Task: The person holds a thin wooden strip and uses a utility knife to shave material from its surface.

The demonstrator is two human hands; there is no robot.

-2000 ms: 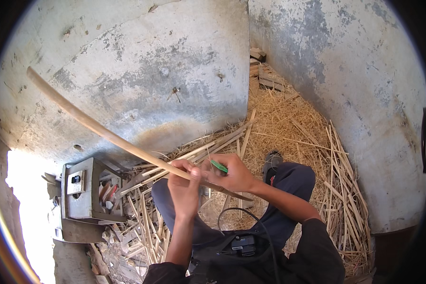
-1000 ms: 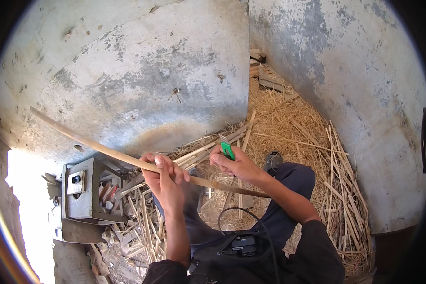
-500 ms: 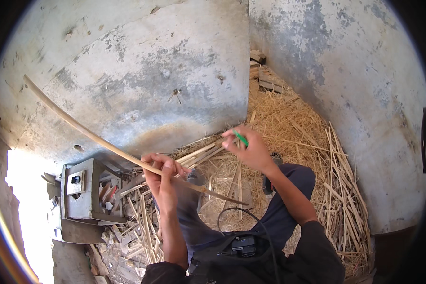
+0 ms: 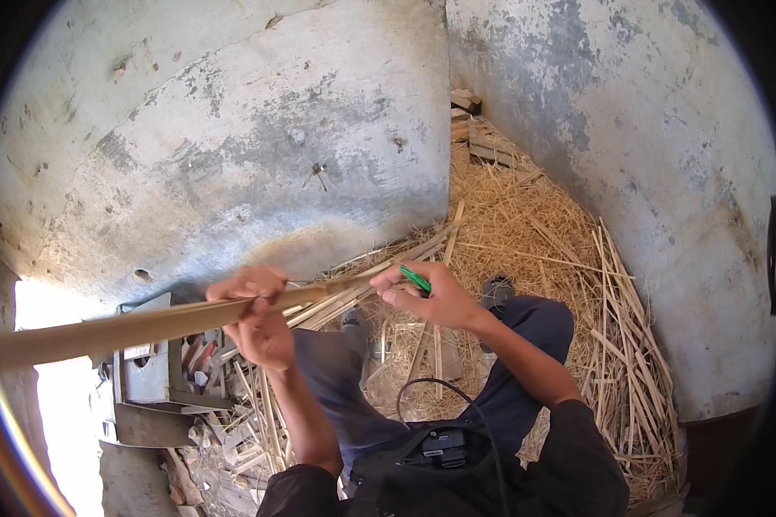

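Note:
A long, pale strip of wood or bamboo (image 4: 159, 324) runs nearly level from the left rim toward my right hand, its near part broad and close to the view. My left hand (image 4: 254, 314) is closed around it short of its right end. My right hand (image 4: 427, 293) is closed on a small green thing (image 4: 416, 278), perhaps a handle or pen, that sticks out between thumb and fingers. Its fingertips are at the right end of the strip; whether they touch it I cannot tell.
A grey wooden box (image 4: 151, 379) with odds and ends stands at the left. Thin strips (image 4: 629, 362) are heaped along the right wall. Shavings (image 4: 517, 211) cover the floor around my legs. A black cable (image 4: 457, 389) loops over my lap.
The strip has swung from a steep slant to nearly level, its far end now close at the left. My left hand has turned and moved left; my right hand has come down to the strip's right end.

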